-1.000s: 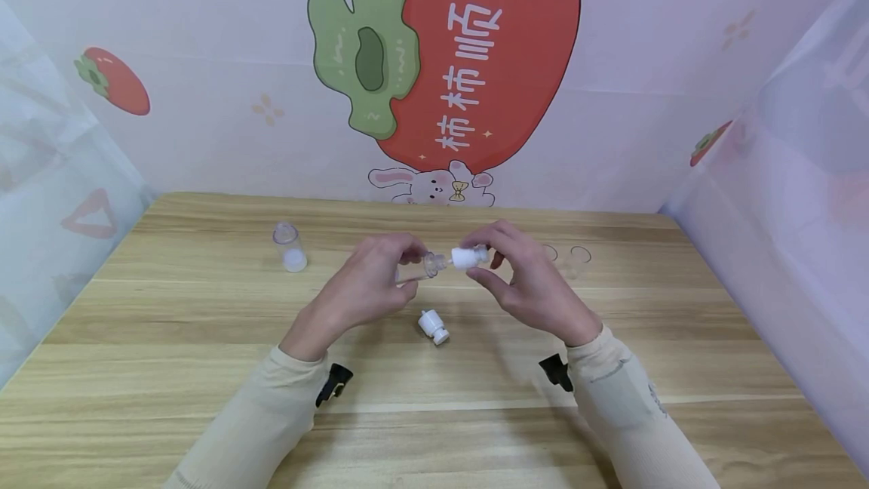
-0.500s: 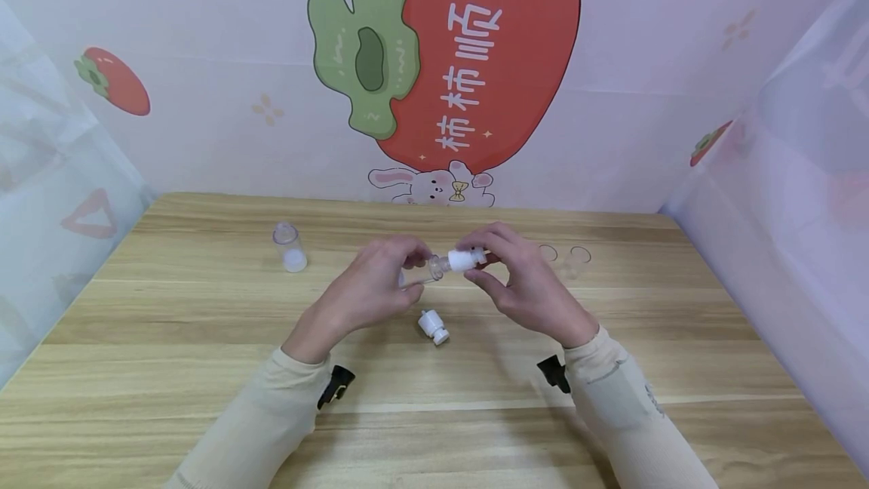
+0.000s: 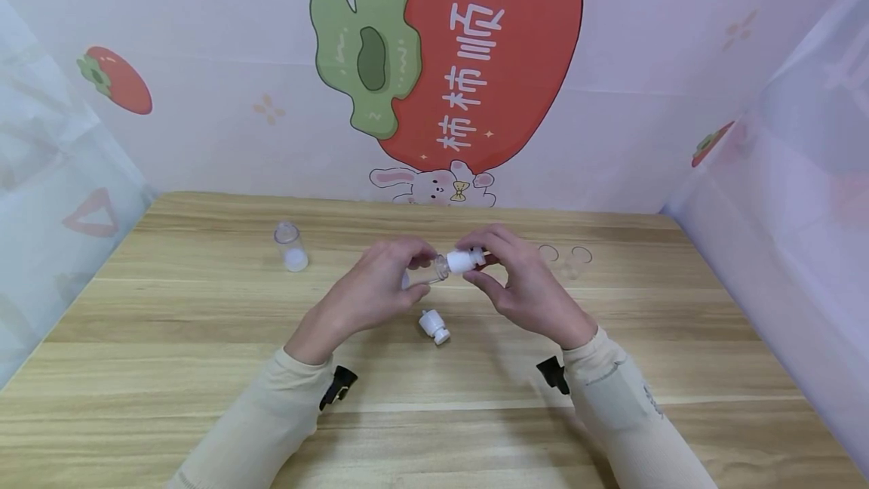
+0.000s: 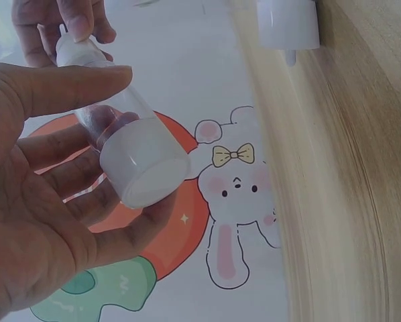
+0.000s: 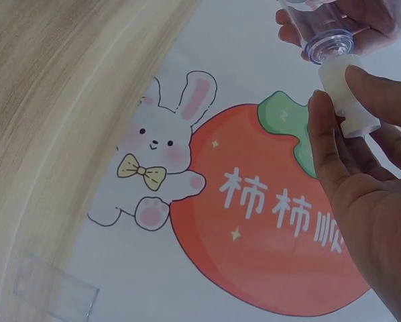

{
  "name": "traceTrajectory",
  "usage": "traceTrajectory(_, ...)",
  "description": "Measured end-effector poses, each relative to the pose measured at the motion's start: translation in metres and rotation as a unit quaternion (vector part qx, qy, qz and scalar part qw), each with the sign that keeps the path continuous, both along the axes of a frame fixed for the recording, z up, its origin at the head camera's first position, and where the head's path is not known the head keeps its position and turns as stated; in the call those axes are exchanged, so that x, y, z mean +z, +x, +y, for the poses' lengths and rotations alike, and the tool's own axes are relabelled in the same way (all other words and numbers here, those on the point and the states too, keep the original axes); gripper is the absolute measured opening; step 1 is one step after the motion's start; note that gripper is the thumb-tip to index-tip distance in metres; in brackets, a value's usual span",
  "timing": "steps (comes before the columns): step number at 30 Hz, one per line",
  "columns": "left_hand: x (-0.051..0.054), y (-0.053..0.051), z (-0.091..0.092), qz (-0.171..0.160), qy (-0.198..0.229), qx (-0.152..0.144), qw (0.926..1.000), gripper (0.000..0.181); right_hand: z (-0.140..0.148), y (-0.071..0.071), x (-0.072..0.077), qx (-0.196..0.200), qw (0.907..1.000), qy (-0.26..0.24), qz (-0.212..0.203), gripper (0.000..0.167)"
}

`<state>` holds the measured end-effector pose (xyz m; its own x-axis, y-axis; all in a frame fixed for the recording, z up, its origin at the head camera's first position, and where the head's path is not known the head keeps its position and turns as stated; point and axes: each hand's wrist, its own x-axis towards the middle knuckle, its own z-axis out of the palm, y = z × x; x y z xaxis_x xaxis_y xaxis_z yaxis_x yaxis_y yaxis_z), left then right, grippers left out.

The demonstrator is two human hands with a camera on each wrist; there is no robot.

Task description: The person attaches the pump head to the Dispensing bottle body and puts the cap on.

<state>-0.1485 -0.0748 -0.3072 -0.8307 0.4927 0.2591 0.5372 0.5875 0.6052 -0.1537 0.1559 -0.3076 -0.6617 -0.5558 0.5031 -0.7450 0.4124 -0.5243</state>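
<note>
The left hand (image 3: 372, 281) grips a clear bottle (image 3: 424, 272), its neck toward the right; in the left wrist view the bottle's white base (image 4: 147, 164) faces the camera between thumb and fingers. Thumb and fingers of the right hand (image 3: 526, 281) pinch a white pump top (image 3: 462, 261), which sits against the bottle's neck. In the right wrist view the pump top (image 5: 345, 94) meets the clear neck (image 5: 330, 47). A second white pump top (image 3: 434, 327) lies on the table below the hands.
Another clear bottle with a white bottom (image 3: 291, 246) stands at the back left of the wooden table (image 3: 170, 368). Two clear caps (image 3: 573, 266) lie behind the right hand. A printed cloth (image 3: 224, 134) hangs behind the table.
The pump top and the bottle have come together: the gap seen at the neck a second ago is closed. The left hand has shifted slightly right with the bottle.
</note>
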Motion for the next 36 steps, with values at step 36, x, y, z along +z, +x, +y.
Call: traceTrajectory(36,0.0019,0.0026,0.0035,0.021,-0.004,0.003,0.9998,0.036,-0.0011,0.0009,-0.0002,-0.032,0.9991,0.027,-0.003,0.026)
